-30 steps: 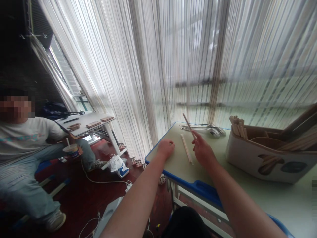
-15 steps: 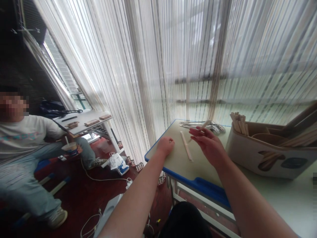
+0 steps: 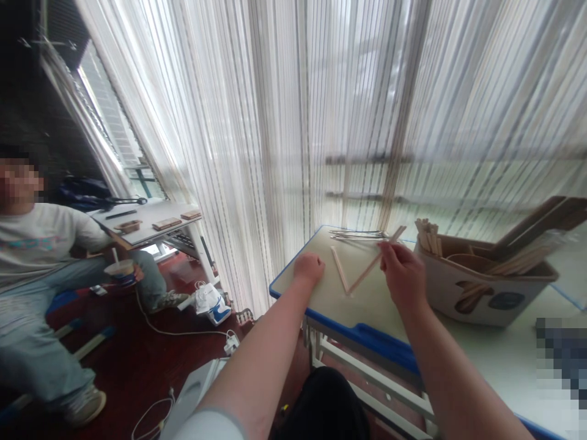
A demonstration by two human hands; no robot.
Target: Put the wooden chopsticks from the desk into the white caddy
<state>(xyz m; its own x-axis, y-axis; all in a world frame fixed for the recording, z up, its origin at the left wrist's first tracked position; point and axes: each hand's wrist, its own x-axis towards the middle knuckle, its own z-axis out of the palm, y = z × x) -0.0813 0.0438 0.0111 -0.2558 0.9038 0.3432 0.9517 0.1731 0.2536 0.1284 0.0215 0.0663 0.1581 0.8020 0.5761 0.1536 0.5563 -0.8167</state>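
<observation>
My right hand pinches a long, pale wooden chopstick that slants across the table. Its lower end meets the bottom of another chopstick lying on the tabletop, so the two form a V. The upper end sticks out above my fingers. My left hand rests curled in a loose fist near the left edge of the table, with nothing seen in it. Several thin metal utensils lie at the table's back edge, left of my right hand's fingertips.
A white storage box with wooden sticks stands right of my right hand. A striped curtain hangs behind. At left, a seated person holds a cup by another table. A white bag and cables lie on the floor.
My right hand has closed and lowered slightly, bringing the chopstick down against the one on the table. My left hand stays at the table edge. The view has shifted slightly.
</observation>
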